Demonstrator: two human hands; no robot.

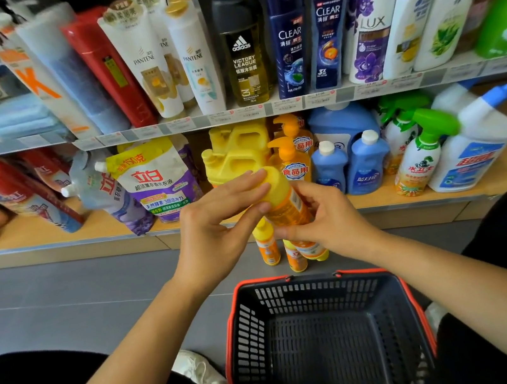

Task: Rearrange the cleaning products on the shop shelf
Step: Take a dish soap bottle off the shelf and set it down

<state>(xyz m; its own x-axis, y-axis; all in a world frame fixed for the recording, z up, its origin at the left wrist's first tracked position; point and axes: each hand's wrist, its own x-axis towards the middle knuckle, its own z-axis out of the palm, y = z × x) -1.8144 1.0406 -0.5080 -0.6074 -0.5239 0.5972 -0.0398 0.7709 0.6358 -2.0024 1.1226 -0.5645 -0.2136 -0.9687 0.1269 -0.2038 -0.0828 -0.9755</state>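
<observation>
Frame centre: left hand (218, 227) pinched the yellow cap (274, 185), right hand (327, 216) gripped the body of 1 orange detergent bottle (285, 205) — best shelved upright, label outward, beside the matching pump bottles (295, 165).

Single head cam, wide-angle, pointing forward and down. Close in on the lower shelf (36, 234) front edge, basket (250, 325) at frame bottom.
</observation>
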